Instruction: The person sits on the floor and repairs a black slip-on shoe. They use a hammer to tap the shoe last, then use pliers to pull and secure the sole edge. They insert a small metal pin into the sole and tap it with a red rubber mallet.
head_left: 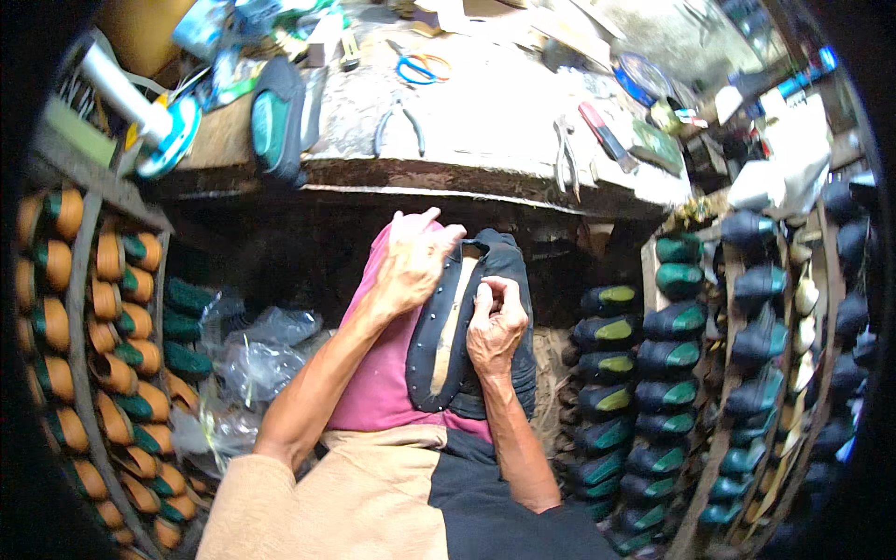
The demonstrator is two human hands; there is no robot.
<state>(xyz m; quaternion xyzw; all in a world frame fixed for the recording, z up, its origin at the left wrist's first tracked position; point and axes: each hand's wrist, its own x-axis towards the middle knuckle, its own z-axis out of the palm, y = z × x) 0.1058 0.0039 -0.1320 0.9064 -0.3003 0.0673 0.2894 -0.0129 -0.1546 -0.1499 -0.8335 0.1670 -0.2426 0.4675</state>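
A dark navy shoe (425,359) lies sole-up along my lap, between a pink-covered thigh and a dark-covered one. Small shiny tack heads dot its folded rim, and a tan strip runs down its middle. My left hand (413,264) grips the shoe's far end, its fingers bent over the edge there. Beside the shoe's right rim, my right hand (497,329) is closed with thumb and fingertips pressed together. Anything pinched in it is hidden or too small to make out.
A workbench (350,140) ahead holds pliers (399,129), pincers (566,159), scissors (423,68), a red-and-black cutter (607,135) and a dark shoe (277,117). Racks of orange shoes (117,364) stand left, navy-and-green shoes (667,387) right. Clear plastic bags (266,359) lie at left.
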